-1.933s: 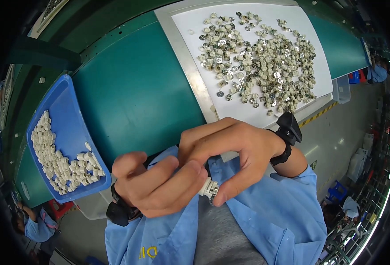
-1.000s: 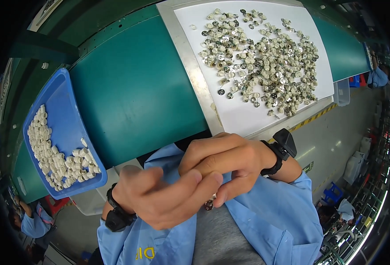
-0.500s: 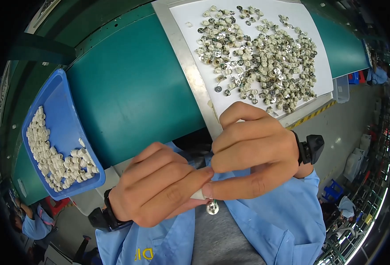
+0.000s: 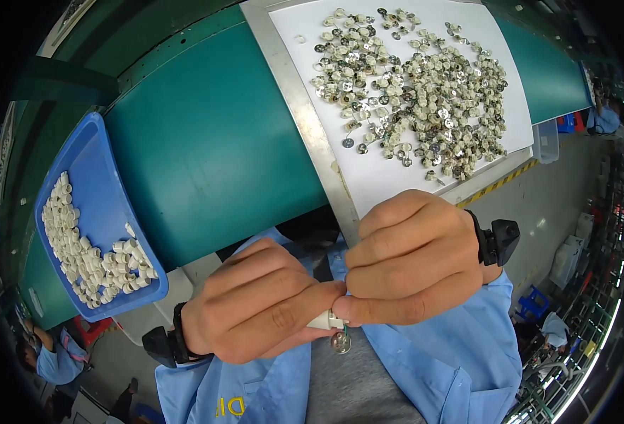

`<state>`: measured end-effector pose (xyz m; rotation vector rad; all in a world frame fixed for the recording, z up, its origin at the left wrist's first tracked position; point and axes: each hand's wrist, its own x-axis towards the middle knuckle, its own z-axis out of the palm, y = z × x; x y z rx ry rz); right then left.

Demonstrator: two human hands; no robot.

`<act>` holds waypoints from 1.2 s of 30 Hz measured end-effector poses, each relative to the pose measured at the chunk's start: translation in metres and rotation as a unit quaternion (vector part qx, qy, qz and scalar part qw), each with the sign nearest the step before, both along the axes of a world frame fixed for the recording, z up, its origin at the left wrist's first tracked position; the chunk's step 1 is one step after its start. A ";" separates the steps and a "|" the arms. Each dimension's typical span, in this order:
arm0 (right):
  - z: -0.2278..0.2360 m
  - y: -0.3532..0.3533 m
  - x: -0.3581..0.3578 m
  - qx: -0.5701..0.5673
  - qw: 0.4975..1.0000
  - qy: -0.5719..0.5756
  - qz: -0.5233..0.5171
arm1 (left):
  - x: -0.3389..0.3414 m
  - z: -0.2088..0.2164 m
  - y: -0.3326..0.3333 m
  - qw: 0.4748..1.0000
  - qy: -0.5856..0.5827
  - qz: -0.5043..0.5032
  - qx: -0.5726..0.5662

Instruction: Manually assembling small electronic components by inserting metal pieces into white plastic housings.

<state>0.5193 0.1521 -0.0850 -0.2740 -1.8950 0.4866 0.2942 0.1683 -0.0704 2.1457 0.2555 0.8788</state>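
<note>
My left hand (image 4: 259, 304) is closed, pinching a short white plastic sleeve (image 4: 320, 321) between thumb and forefinger in front of my chest. My right hand (image 4: 414, 261) meets it there, its thumb and forefinger closed on a small pale component (image 4: 336, 322) at the sleeve's right end. A thin green wire runs down from that component to a shiny round metal disc (image 4: 341, 343), which dangles below the fingertips. My fingers cover part of the join, so how deep the component sits in the sleeve cannot be seen.
A blue tray (image 4: 107, 191) of loose white sleeves (image 4: 89, 265) stands at the left. Many wired components with discs (image 4: 446, 99) lie on a white, metal-edged board (image 4: 312, 134) at the far right. Between them stretches a green work surface (image 4: 213, 134). Other people sit farther off.
My right hand has lowered slightly and its fingers have curled in. More of the white sleeve and the component's end now shows, and the disc hangs a little lower.
</note>
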 end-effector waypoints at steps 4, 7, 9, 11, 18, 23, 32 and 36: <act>0.005 0.002 0.003 -0.027 0.999 -0.025 0.024 | 0.001 -0.005 0.001 0.996 -0.036 -0.029 -0.078; 0.005 0.002 0.002 -0.038 0.998 -0.042 0.029 | -0.001 -0.008 0.002 0.990 -0.042 -0.050 -0.128; 0.005 0.001 0.001 -0.023 0.998 -0.059 0.015 | -0.002 -0.009 0.003 0.988 -0.045 -0.054 -0.138; 0.005 -0.001 0.000 -0.010 0.997 -0.073 0.006 | -0.002 -0.010 0.003 0.984 -0.051 -0.061 -0.157; 0.009 -0.008 -0.002 0.006 0.989 -0.141 -0.035 | -0.005 -0.013 -0.004 0.981 -0.057 -0.040 -0.178; 0.007 -0.013 -0.003 0.023 0.987 -0.151 -0.048 | -0.004 -0.015 -0.009 0.983 -0.072 -0.025 -0.169; 0.006 -0.016 -0.005 0.058 0.989 -0.123 -0.056 | -0.010 -0.011 -0.010 0.991 -0.053 -0.008 -0.123; 0.008 -0.014 -0.005 0.063 0.993 -0.081 -0.063 | -0.005 -0.011 -0.014 0.989 -0.076 -0.012 -0.128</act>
